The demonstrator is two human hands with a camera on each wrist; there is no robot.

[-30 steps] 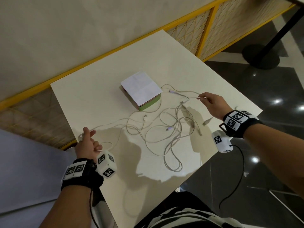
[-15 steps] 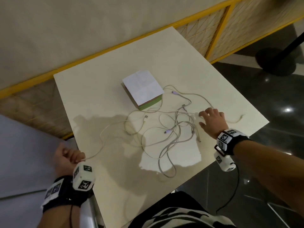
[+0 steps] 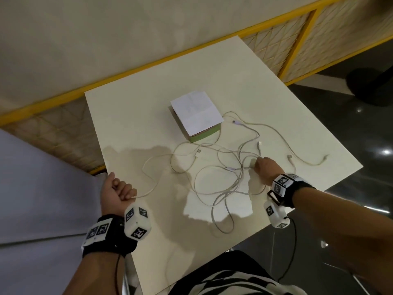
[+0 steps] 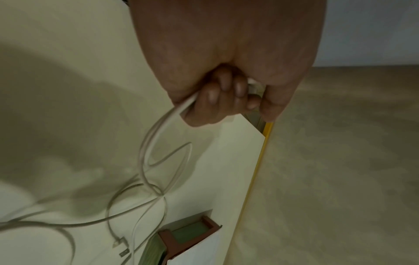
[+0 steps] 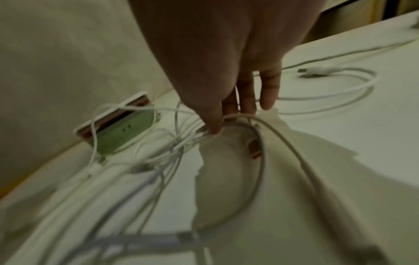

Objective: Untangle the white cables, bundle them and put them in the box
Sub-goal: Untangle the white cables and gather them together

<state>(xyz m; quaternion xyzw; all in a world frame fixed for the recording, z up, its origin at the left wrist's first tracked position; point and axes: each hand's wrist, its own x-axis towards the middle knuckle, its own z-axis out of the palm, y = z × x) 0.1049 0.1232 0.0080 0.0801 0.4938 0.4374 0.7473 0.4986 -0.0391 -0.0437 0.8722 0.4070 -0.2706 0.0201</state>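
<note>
Pulling one cable free works best if the left hand [image 3: 118, 193], fisted around a cable end [image 4: 179, 111] at the table [image 3: 131, 116] edge well left of the box [image 3: 196, 116], draws slowly while the right hand [image 3: 264, 169] pins the knot. Its fingertips [image 5: 213, 128] pinch strands in the tangle [image 3: 223, 171] just right of the box. Since half a second ago, the left hand has come back up to the table edge and the right has closed onto the strands.

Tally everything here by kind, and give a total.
Table: 1
Box: 1
Hands gripping cable: 2 (left hand, right hand)
White cables: 1 tangle, separate cables not countable
Total: 5
</note>
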